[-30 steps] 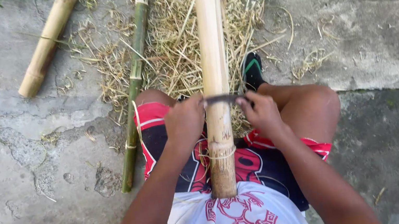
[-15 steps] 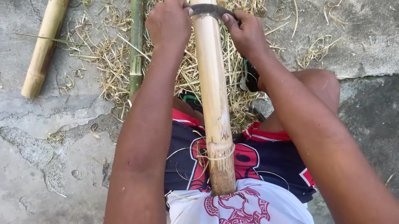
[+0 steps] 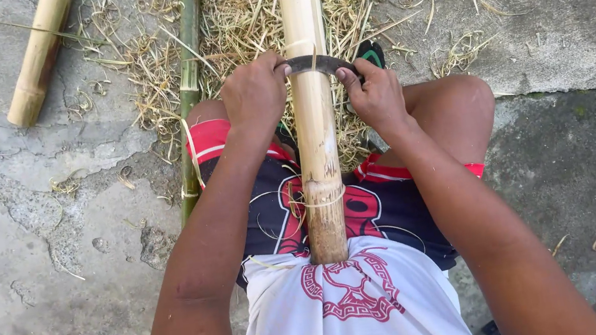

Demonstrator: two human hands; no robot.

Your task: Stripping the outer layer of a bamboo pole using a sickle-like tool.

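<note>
Both hands pulled back toward the body, left hand (image 3: 253, 95) and right hand (image 3: 375, 93) each with grip closed on the curved blade (image 3: 320, 64) lying crosswise over the bamboo pole (image 3: 315, 125), pole pointing straight away from the lap.

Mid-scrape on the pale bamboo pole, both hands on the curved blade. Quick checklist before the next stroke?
1. Left hand grips blade end: ok.
2. Right hand grips other end: ok.
3. Curved blade lies across the pale bamboo pole: ok.
4. Pole butt braced against the white shirt: ok.
5. Blade edge condition: cannot tell.
6. Green bamboo pole lies beside the left thigh, apart from the hands: ok.
</note>
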